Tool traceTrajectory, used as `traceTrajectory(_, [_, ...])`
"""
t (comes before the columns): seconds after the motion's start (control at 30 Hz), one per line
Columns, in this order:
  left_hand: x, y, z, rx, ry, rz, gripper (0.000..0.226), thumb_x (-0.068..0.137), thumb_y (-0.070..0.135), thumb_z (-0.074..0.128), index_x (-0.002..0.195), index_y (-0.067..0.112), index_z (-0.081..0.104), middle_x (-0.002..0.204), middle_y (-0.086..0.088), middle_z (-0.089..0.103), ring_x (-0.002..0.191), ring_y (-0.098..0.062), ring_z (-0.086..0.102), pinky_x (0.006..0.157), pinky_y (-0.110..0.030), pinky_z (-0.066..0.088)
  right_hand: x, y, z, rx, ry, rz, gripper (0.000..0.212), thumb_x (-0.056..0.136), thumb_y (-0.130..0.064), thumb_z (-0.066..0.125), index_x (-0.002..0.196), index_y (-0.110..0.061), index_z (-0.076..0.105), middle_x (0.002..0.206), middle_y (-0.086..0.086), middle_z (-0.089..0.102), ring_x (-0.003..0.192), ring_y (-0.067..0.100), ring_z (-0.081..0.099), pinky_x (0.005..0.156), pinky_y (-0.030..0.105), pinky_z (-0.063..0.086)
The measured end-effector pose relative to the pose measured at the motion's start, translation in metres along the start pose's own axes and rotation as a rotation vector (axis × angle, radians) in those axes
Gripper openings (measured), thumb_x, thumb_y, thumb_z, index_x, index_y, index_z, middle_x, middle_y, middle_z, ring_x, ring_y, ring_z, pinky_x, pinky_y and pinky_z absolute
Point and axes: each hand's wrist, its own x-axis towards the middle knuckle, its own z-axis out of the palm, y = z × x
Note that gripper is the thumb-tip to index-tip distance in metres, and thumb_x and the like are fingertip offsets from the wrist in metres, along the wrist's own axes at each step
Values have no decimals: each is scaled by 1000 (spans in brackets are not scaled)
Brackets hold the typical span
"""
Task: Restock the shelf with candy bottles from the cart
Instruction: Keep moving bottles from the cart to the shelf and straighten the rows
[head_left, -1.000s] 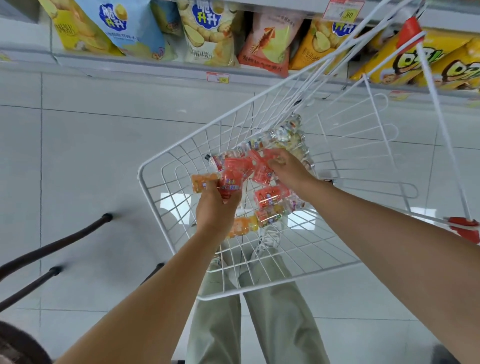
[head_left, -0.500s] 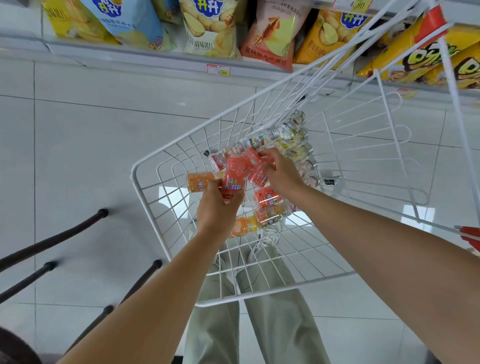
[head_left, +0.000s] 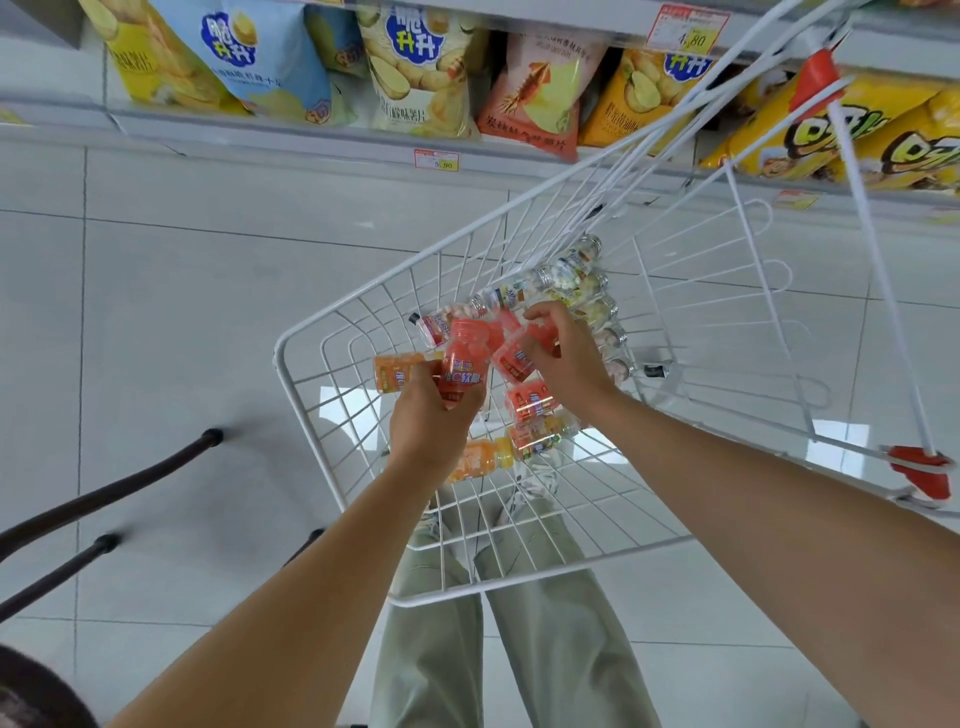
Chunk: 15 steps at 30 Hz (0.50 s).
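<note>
I saw both hands down inside the white wire cart: the left hand gripped an upright red candy bottle, with an orange bottle just left of it, and the right hand was curled round a second, tilted red bottle just right of the first. More bottles lay on the cart floor around the hands, a clear row on the far side and a near orange bottle closest to me, with the shelf of snack bags well beyond.
</note>
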Motion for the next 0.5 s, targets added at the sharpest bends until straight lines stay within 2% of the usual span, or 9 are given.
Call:
traceTrajectory(0.1, [-14, 17, -8, -31, 12, 26, 37, 88, 33, 67, 113, 13, 48, 92, 4, 60, 73, -11, 55, 61, -27, 42, -16, -23, -21, 127, 19, -53, 38, 93, -33, 60, 127, -31, 45, 108, 7, 52, 86, 11, 57, 73, 18, 46])
traceTrajectory(0.17, [-26, 32, -17, -61, 28, 57, 37, 88, 30, 68, 111, 12, 46, 86, 6, 58, 69, -9, 55, 56, -25, 40, -30, -46, -36, 209, 32, -84, 42, 92, -28, 63, 128, -27, 41, 103, 0, 53, 85, 5, 56, 75, 14, 46])
traceTrajectory(0.27, [-46, 61, -35, -98, 43, 136, 37, 87, 34, 68, 110, 14, 47, 88, 1, 64, 77, -16, 61, 60, -29, 46, -48, -81, -57, 272, 63, -142, 43, 92, -26, 65, 128, -25, 42, 110, 3, 58, 95, 10, 62, 79, 16, 48])
traceTrajectory(0.33, [-61, 85, -51, -130, 71, 189, 35, 85, 31, 69, 107, 15, 47, 84, 2, 63, 76, -18, 60, 63, -34, 49, -60, -109, -73, 299, 91, -190, 43, 92, -26, 65, 129, -25, 43, 113, 5, 59, 98, 14, 63, 83, 20, 50])
traceTrajectory(0.43, [-82, 123, -79, -154, 118, 261, 36, 83, 29, 69, 107, 16, 46, 79, 4, 59, 70, -17, 57, 65, -38, 49, -79, -158, -102, 332, 132, -280, 41, 92, -23, 65, 127, -24, 44, 105, 9, 63, 93, 17, 63, 82, 23, 51])
traceTrajectory(0.5, [-96, 148, -97, -176, 155, 315, 40, 79, 34, 67, 108, 16, 46, 79, 4, 59, 69, -17, 55, 64, -37, 48, -91, -191, -123, 335, 156, -348, 39, 92, -21, 65, 126, -24, 44, 98, 6, 64, 87, 13, 63, 79, 21, 50])
